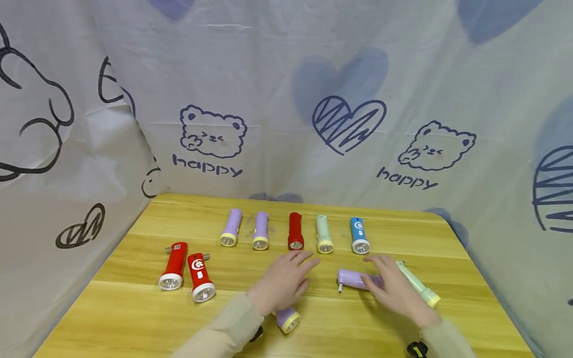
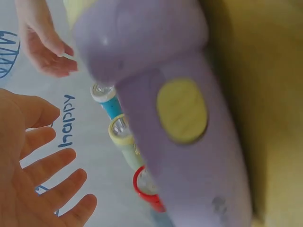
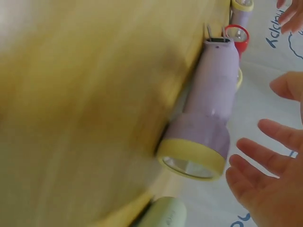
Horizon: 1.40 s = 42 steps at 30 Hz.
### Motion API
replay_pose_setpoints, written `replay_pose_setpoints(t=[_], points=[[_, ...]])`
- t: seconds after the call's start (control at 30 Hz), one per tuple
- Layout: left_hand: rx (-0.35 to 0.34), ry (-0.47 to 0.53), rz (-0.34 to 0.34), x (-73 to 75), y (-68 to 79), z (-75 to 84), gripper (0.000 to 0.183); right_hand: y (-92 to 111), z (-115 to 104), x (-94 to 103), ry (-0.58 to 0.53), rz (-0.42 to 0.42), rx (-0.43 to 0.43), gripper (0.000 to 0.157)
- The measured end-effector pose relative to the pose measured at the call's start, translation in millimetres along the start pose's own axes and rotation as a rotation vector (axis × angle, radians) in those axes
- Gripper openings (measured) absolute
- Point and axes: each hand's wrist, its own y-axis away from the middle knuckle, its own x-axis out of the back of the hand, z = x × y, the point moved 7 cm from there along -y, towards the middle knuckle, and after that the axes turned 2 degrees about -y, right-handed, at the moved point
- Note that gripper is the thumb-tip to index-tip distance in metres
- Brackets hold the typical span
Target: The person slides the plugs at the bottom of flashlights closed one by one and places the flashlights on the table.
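Four purple flashlights (image 1: 352,279), three red (image 1: 295,229), two green (image 1: 323,230), one blue (image 1: 358,230).

The yellowish, wood-grained table (image 1: 112,318) is enclosed behind and at both sides by pale, creased cloth (image 1: 277,169), on which hearts (image 1: 349,124), bear faces (image 1: 214,132) and "happy" lettering (image 1: 207,166) are printed.

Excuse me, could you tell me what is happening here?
A person's open left hand is near a purple flashlight, and their open right hand is near another, pronged purple flashlight. Neither hand grips anything. Five flashlights lie in a back row, two red flashlights at left, one green flashlight at right.
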Motion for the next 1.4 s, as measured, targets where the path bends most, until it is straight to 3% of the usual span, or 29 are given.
replay_pose_setpoints(t=[0.27, 0.47, 0.73, 1.4], points=[[-0.005, 0.023, -0.005, -9.1, 4.6, 8.1, 0.049, 4, -2, -16.1, 0.051, -0.087, 0.027, 0.05], [-0.033, 0.042, 0.013, -11.6, 4.4, 15.4, 0.047, 7, 6, -27.5, 0.14, -0.158, -0.014, 0.057], [-0.033, 0.06, -0.003, -15.2, 2.6, 20.9, 0.048, 9, 9, -35.4, 0.128, -0.255, -0.087, 0.059], [-0.021, 0.069, -0.015, -20.1, 3.5, 20.1, 0.05, 12, 0, -35.6, 0.091, -0.22, -0.072, 0.053]])
